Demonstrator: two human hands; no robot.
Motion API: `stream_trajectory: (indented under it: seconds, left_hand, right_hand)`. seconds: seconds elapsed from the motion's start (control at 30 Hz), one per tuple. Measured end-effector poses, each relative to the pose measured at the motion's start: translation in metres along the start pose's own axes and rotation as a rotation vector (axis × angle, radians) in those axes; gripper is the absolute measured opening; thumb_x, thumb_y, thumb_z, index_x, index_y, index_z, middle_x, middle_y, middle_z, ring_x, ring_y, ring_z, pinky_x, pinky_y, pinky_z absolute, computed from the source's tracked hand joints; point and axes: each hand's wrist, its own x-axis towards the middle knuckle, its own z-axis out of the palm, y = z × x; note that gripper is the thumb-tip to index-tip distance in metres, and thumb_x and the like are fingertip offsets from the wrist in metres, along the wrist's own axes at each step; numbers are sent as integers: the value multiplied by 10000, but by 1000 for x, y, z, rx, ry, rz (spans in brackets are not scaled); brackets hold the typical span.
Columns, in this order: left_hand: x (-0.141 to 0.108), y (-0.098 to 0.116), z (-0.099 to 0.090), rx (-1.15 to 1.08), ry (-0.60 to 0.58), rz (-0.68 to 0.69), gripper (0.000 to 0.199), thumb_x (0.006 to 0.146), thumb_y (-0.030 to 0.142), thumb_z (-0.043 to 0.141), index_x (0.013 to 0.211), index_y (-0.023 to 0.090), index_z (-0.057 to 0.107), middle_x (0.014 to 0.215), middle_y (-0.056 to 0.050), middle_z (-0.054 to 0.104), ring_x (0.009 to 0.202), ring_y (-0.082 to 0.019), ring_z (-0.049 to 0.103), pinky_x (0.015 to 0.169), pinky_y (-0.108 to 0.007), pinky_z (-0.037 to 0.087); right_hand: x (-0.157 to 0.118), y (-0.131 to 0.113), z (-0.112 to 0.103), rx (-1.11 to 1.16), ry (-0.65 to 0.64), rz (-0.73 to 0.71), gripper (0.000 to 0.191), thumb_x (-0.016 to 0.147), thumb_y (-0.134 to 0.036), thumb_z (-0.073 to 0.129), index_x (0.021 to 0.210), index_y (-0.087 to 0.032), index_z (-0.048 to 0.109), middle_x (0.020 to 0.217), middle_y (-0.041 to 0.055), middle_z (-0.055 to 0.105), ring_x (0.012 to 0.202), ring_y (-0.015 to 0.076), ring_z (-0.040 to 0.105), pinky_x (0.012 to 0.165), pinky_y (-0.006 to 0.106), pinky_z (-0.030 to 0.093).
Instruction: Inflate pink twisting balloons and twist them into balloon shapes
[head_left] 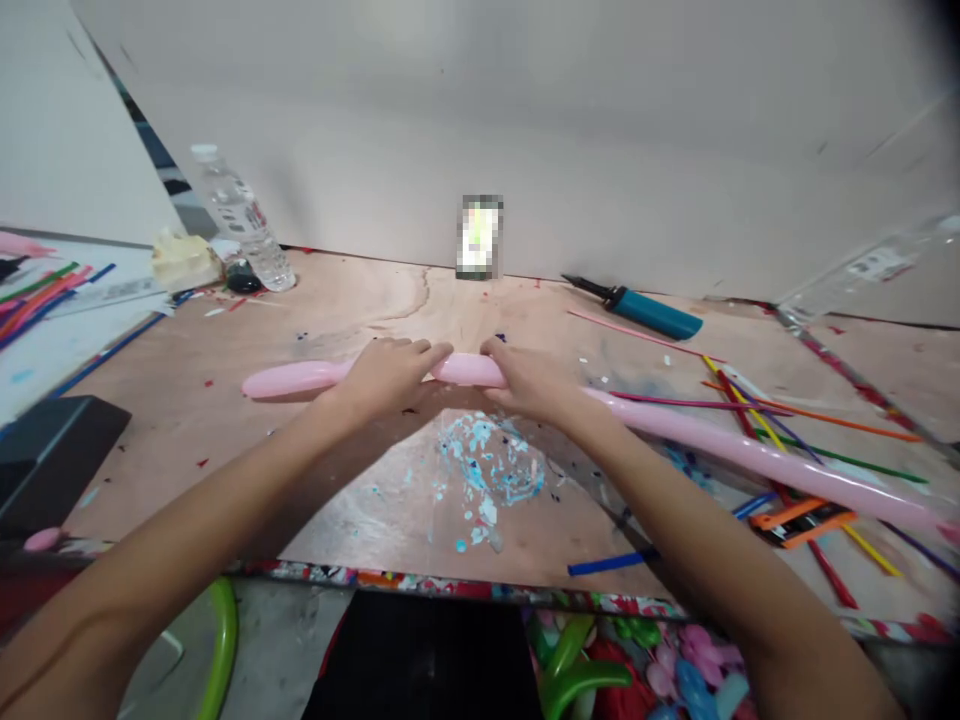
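A long pink modelling balloon, inflated, lies across the table from left of centre to the right edge. My left hand is closed around it near its rounded left end. Just to the right, my right hand grips the same balloon, with a short pink stretch showing between the two hands. Past my right wrist the balloon runs on over several uninflated balloons. Below my hands, blue and white paint flecks mark the tabletop.
A blue hand pump lies at the back right, and a phone leans on the wall. Water bottles stand at back left and right. An orange tool lies front right; a dark box sits left. Inflated balloons lie below the table edge.
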Motion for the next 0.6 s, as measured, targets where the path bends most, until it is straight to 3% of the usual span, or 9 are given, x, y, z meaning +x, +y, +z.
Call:
stream_trajectory:
  seconds: [0.1,0.17,0.27,0.4,0.5,0.6]
  left_hand:
    - [-7,-8,7,9,21,37,356,911,453,423,1115,200,567,987,-88,630,925,-250,578,780,-361,402]
    - [-13,-6,10,6,49,46,334,911,434,414,1047,182,585,1022,-106,608,962,-254,555,814,-369,396]
    - [-23,2,9,-35,79,-17,310,910,413,405,1003,168,571,1071,-111,599,961,-246,560,809,-362,393]
    - [-28,7,10,-70,34,-121,380,917,472,359,1054,166,539,955,-96,633,805,-235,589,707,-358,378]
    - [-22,5,16,-38,11,-42,412,900,508,374,1035,164,553,961,-111,624,845,-256,579,736,-378,365]
    - [-6,4,26,12,17,46,372,890,472,403,985,158,579,993,-134,600,899,-273,547,771,-400,354]
  right_hand:
    - [-4,17,2,104,-51,77,477,810,-498,576,1170,-213,445,945,77,671,769,228,611,609,275,386]
    - [-7,20,5,101,-19,68,546,811,-535,568,1216,-200,420,983,95,660,802,235,611,641,287,400]
    - [-9,9,10,-14,49,-36,458,854,-509,520,1174,-182,487,1061,127,631,912,261,592,748,331,406]
    - [-3,1,12,22,-32,-80,372,932,-484,376,990,-201,609,971,99,661,896,238,594,765,330,407]
    - [23,23,12,195,-29,37,403,947,-473,335,1093,-213,608,1024,83,678,884,211,614,751,307,430]
    - [69,63,15,227,59,264,489,842,-471,530,1232,-177,548,994,102,690,850,228,628,751,321,458]
